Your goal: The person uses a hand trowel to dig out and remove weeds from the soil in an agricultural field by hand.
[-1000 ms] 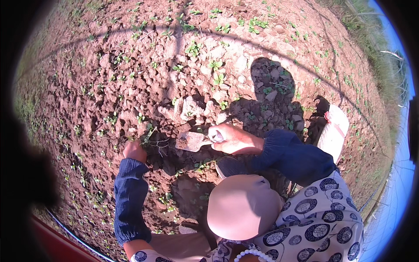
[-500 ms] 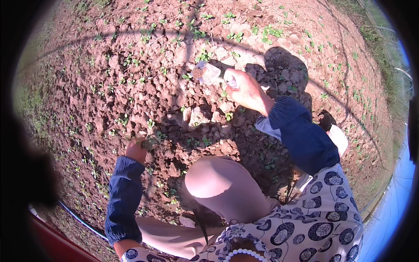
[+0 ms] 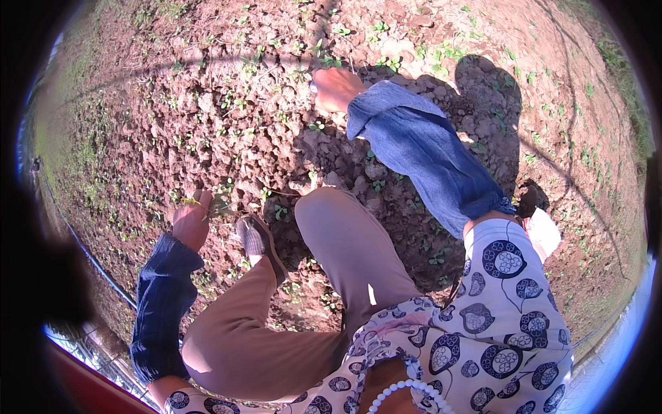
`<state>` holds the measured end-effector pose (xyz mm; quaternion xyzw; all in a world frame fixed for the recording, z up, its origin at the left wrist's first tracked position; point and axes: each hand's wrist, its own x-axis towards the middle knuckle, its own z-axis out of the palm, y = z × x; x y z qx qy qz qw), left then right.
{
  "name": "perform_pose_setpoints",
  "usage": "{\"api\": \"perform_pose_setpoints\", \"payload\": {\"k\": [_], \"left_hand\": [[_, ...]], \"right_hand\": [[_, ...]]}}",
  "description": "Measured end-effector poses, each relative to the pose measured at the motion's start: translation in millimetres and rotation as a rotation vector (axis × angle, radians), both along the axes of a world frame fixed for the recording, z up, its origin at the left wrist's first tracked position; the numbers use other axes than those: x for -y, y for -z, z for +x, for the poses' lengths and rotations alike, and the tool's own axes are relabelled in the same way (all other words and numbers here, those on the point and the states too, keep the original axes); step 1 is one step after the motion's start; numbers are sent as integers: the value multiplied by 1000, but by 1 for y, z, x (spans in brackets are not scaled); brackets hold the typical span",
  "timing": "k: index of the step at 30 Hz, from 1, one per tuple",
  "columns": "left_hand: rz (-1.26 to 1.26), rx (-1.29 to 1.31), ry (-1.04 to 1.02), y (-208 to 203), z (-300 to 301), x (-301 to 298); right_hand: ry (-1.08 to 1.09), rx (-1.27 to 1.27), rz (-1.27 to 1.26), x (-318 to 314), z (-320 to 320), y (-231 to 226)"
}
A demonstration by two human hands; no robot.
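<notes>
My right hand, in a blue sleeve cover, is stretched far forward over the cloddy soil. It is closed round a small flat-bladed trowel; only a bright bit of it shows past the fingers. My left hand is low over the ground at the left, its fingers closed on a small bunch of green plants. Small leafy seedlings grow from the soil between and around both hands. The left fingertips are partly hidden by the leaves.
My knee and my shoe are close between the two arms. A pale object lies by my right side. A blue hose runs along the left, and grass edges the plot at right.
My right hand has moved forward and left, and the trowel blade is now mostly hidden. My left hand has shifted slightly left and forward with the plants. My left leg and shoe have come forward.
</notes>
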<state>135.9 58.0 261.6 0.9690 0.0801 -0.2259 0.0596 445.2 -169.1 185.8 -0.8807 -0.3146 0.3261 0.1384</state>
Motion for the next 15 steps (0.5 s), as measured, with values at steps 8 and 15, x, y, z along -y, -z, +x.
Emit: {"api": "perform_pose_setpoints", "payload": {"k": [8,15], "left_hand": [[131,227,799,143,227,33],[163,155,716,207,312,33]], "right_hand": [[26,165,231,-8,-5,42],[186,144,218,-21,-27,74]]}}
